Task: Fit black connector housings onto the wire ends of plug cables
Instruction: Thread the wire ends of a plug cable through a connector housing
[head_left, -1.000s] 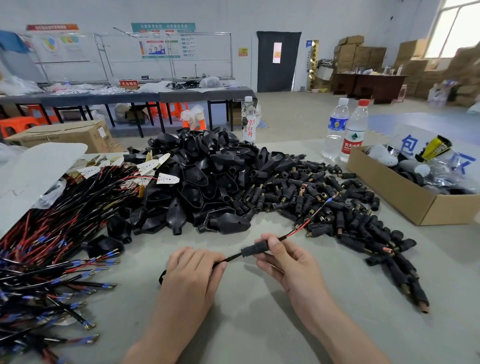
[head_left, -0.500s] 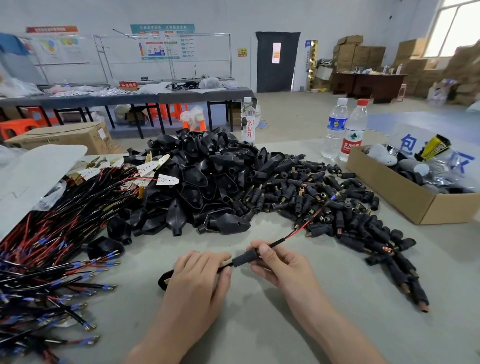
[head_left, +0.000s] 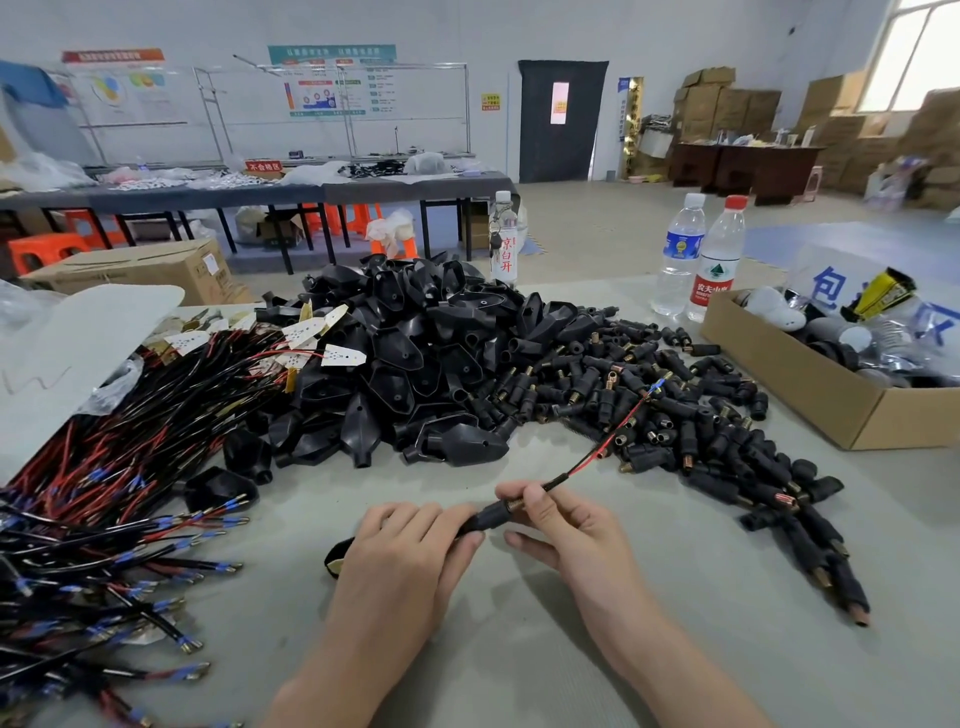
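My right hand (head_left: 566, 525) pinches a small black connector housing (head_left: 493, 514) threaded on a black cable. My left hand (head_left: 405, 561) grips the same cable just left of the housing, and its black plug end (head_left: 335, 558) pokes out beside my palm. The cable's red and black wire ends (head_left: 608, 441) run up to the right, over a heap of small black housings (head_left: 675, 415). A mound of larger black plug shells (head_left: 415, 364) lies behind my hands. Many red and black cables with blue-tipped ends (head_left: 104, 493) are piled on the left.
An open cardboard box (head_left: 810, 384) with mixed items stands at the right. Two water bottles (head_left: 696, 254) and a third bottle (head_left: 503, 239) stand behind the piles. A carton (head_left: 135, 270) sits at the back left, with a white sheet (head_left: 62, 353) over the cables.
The housing has slid left along the cable, down from the wire ends toward my left hand. Both hands have drawn closer together.
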